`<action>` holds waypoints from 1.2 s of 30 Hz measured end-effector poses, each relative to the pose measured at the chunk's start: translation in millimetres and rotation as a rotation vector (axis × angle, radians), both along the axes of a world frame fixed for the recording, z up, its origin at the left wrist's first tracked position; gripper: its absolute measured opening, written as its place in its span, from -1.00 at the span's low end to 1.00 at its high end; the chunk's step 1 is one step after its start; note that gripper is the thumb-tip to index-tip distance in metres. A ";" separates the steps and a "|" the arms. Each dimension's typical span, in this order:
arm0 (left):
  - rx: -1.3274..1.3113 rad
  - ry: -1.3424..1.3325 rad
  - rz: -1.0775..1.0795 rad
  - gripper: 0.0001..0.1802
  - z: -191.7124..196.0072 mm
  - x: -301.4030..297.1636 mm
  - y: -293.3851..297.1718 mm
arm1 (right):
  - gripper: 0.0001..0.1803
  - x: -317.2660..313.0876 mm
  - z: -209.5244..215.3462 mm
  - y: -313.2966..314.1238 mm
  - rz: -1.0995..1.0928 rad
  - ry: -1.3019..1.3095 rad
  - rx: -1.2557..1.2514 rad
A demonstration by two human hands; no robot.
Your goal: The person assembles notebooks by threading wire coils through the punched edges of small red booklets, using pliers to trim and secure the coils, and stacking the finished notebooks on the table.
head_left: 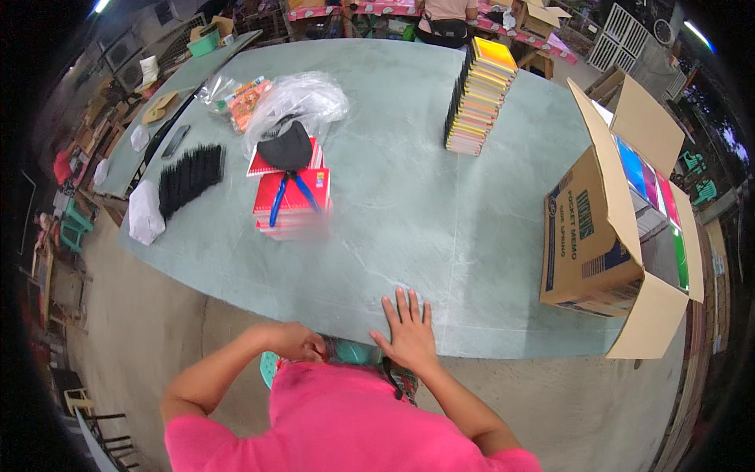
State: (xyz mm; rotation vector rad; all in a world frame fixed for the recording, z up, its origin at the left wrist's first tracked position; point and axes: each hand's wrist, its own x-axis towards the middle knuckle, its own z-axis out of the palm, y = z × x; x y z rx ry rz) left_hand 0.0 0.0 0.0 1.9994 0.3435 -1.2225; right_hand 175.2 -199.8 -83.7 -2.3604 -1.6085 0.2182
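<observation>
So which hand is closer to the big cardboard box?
Right. The right hand is spread on the table near its front edge, left of the cardboard box and not touching it. The left hand is farther left, close to the body.

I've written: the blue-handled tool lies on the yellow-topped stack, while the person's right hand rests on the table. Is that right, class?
No: in the head view the blue-handled tool lies on the red notebooks, not the yellow-topped stack. The right hand does rest on the table.
</observation>
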 end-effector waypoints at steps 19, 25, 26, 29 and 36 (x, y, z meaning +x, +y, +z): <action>-0.670 -0.403 -0.252 -0.57 -63.5 -44.0 184.2 | -0.47 -23.0 3.3 28.3 -0.537 -0.022 0.077; -0.810 -0.926 -0.329 -0.67 13.6 -31.0 154.2 | -0.72 -79.5 57.8 99.6 -0.454 0.578 0.094; -0.765 -1.070 -0.310 -0.69 26.8 -28.7 147.8 | -0.75 -90.3 69.9 123.2 -0.174 0.706 -0.056; -0.737 -1.340 -0.327 -0.72 38.8 -26.9 122.5 | -0.74 -135.4 69.1 167.1 0.321 0.828 -0.128; -0.582 -1.178 -0.319 -0.70 24.9 -23.8 58.8 | -0.69 -180.7 23.4 175.8 0.662 0.876 -0.047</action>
